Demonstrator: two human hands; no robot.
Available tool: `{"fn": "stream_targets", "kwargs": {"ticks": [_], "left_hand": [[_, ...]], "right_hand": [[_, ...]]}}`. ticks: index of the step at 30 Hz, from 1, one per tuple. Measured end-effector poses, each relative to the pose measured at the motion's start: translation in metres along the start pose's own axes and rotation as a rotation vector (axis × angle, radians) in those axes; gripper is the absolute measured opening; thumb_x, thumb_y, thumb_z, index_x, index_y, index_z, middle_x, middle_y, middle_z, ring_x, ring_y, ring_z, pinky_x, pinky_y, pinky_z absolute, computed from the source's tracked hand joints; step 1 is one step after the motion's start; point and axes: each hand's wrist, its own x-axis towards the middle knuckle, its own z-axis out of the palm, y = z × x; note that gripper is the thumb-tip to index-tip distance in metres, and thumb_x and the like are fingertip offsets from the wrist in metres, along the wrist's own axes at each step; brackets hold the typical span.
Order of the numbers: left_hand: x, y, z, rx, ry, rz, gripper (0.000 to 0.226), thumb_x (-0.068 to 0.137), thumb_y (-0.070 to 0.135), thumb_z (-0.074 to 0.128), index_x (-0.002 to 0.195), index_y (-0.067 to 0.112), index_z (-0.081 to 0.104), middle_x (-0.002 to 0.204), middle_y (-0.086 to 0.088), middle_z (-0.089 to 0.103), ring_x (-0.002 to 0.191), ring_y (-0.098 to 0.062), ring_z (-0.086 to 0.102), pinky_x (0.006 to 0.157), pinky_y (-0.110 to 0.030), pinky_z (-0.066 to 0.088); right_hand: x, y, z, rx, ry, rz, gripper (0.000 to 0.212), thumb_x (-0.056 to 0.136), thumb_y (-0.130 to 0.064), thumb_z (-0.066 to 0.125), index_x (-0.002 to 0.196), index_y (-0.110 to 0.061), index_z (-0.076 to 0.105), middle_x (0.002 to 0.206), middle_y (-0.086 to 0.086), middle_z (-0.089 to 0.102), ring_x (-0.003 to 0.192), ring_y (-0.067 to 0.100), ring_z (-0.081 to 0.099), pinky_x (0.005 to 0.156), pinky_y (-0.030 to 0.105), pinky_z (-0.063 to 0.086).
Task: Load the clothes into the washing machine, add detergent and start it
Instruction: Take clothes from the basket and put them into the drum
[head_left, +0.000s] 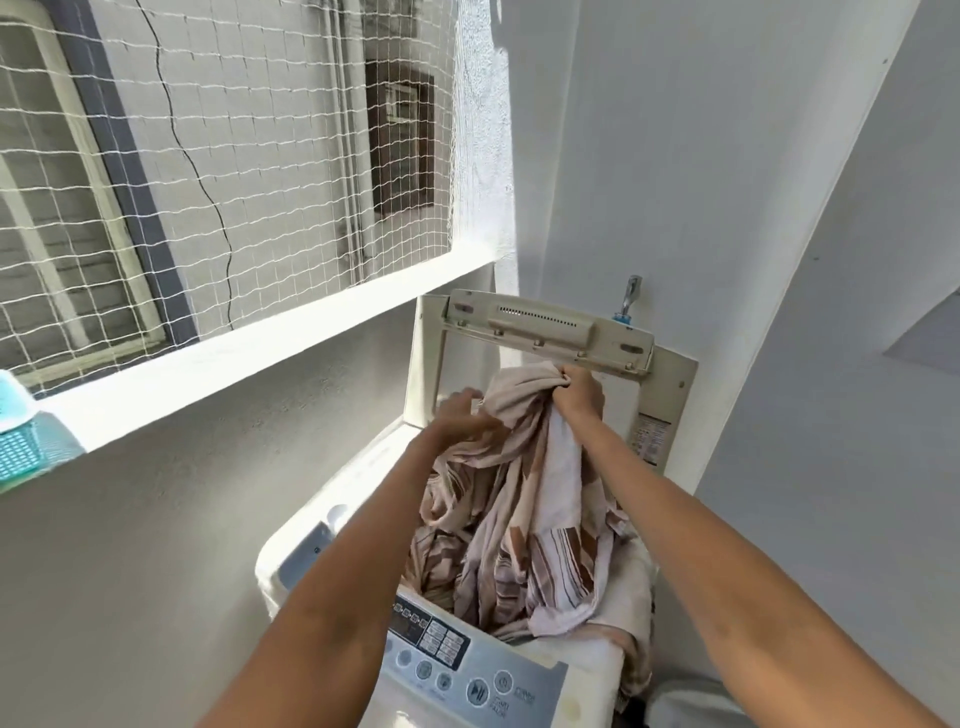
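Head view shows me the washing machine (332, 525) with its lid (550, 332) raised. My right hand (579, 392) clenches a bunch of the striped brown-and-white cloth (524, 525) above the tub, the rest trailing into the tub and over the machine's right rim. My left hand (457, 418) touches the cloth, fingers blurred, so I cannot tell their grip. Writing on the control panel (457, 660) at the machine's near edge is too small to read.

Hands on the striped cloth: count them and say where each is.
2. The right hand grips a bunch of the striped cloth near the raised lid; the left hand touches its folds, lower and to the left.
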Motion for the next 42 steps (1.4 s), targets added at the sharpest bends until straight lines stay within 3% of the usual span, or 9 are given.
{"fn": "stream_targets", "kwargs": {"ticks": [3, 8, 11, 15, 20, 24, 33, 37, 42], "left_hand": [[-0.008, 0.016, 0.002, -0.308, -0.034, 0.128, 0.076, 0.081, 0.021, 0.073, 0.144, 0.013, 0.031, 0.130, -0.002, 0.045, 0.120, -0.017, 0.046, 0.101, -0.031, 0.041], [-0.006, -0.002, 0.026, -0.083, 0.361, 0.014, 0.032, 0.079, 0.016, 0.058, 0.108, 0.022, 0.069, 0.111, -0.004, 0.070, 0.104, -0.026, 0.064, 0.085, -0.034, 0.050], [-0.015, -0.013, 0.035, -0.197, 0.478, -0.096, 0.032, 0.081, 0.008, 0.052, 0.105, 0.018, 0.072, 0.107, -0.009, 0.072, 0.101, -0.029, 0.065, 0.083, -0.034, 0.049], [-0.015, -0.023, 0.042, -0.211, 0.518, -0.199, 0.035, 0.080, 0.004, 0.051, 0.106, 0.016, 0.071, 0.104, -0.016, 0.071, 0.099, -0.035, 0.064, 0.084, -0.037, 0.049], [-0.012, -0.028, 0.058, -0.193, 0.506, -0.207, 0.036, 0.079, 0.003, 0.051, 0.105, 0.016, 0.072, 0.103, -0.015, 0.071, 0.097, -0.035, 0.064, 0.083, -0.037, 0.048], [-0.007, -0.031, 0.076, -0.254, 0.503, -0.226, 0.033, 0.080, 0.002, 0.050, 0.101, 0.013, 0.072, 0.099, -0.016, 0.071, 0.093, -0.034, 0.064, 0.076, -0.033, 0.047], [-0.004, -0.028, 0.050, -0.327, 0.614, -0.258, 0.035, 0.080, 0.004, 0.051, 0.106, 0.015, 0.071, 0.102, -0.015, 0.071, 0.095, -0.035, 0.064, 0.081, -0.035, 0.048], [-0.002, -0.015, 0.022, -0.354, 0.693, -0.212, 0.033, 0.078, 0.001, 0.050, 0.100, 0.012, 0.073, 0.099, -0.015, 0.072, 0.090, -0.034, 0.065, 0.074, -0.032, 0.047], [-0.003, 0.002, -0.015, -0.356, 0.749, -0.141, 0.029, 0.078, 0.001, 0.051, 0.094, 0.009, 0.073, 0.093, -0.016, 0.072, 0.084, -0.032, 0.066, 0.066, -0.029, 0.043]], "right_hand": [[-0.004, -0.002, 0.013, -0.011, -0.212, -0.078, 0.035, 0.082, -0.001, 0.050, 0.113, -0.010, 0.063, 0.117, 0.014, 0.064, 0.108, 0.032, 0.057, 0.076, 0.027, 0.039], [-0.012, 0.014, -0.003, 0.031, -0.846, -0.090, 0.059, 0.085, -0.010, 0.067, 0.137, -0.008, 0.040, 0.125, 0.006, 0.051, 0.114, 0.018, 0.050, 0.084, 0.016, 0.047], [-0.016, 0.061, -0.011, -0.232, -0.751, -0.052, 0.078, 0.078, -0.029, 0.077, 0.141, -0.009, 0.037, 0.139, 0.013, 0.047, 0.126, 0.027, 0.048, 0.105, 0.037, 0.040], [-0.059, 0.144, 0.001, -0.782, -0.751, 0.055, 0.071, 0.077, -0.039, 0.073, 0.135, -0.012, 0.044, 0.141, 0.010, 0.046, 0.127, 0.028, 0.046, 0.102, 0.037, 0.042], [-0.109, 0.205, 0.019, -0.934, -0.685, 0.109, 0.067, 0.079, -0.049, 0.067, 0.135, -0.019, 0.043, 0.136, 0.008, 0.038, 0.128, 0.029, 0.035, 0.100, 0.042, 0.041], [-0.103, 0.202, 0.025, -0.929, -0.502, -0.011, 0.028, 0.095, -0.015, 0.045, 0.121, -0.017, 0.057, 0.127, 0.006, 0.054, 0.119, 0.029, 0.045, 0.090, 0.038, 0.046], [-0.040, 0.110, 0.011, -0.503, -0.236, 0.183, 0.030, 0.096, -0.015, 0.040, 0.121, -0.003, 0.051, 0.122, 0.019, 0.060, 0.113, 0.036, 0.057, 0.086, 0.038, 0.046], [0.015, 0.012, 0.006, 0.069, -0.126, 0.194, 0.016, 0.093, -0.016, 0.043, 0.088, -0.012, 0.058, 0.080, 0.009, 0.059, 0.083, 0.029, 0.061, 0.073, 0.034, 0.050], [0.041, -0.087, -0.012, 0.761, -0.183, 0.215, 0.014, 0.095, -0.005, 0.043, 0.089, -0.008, 0.055, 0.089, 0.013, 0.058, 0.077, 0.025, 0.062, 0.062, 0.034, 0.060]]}}
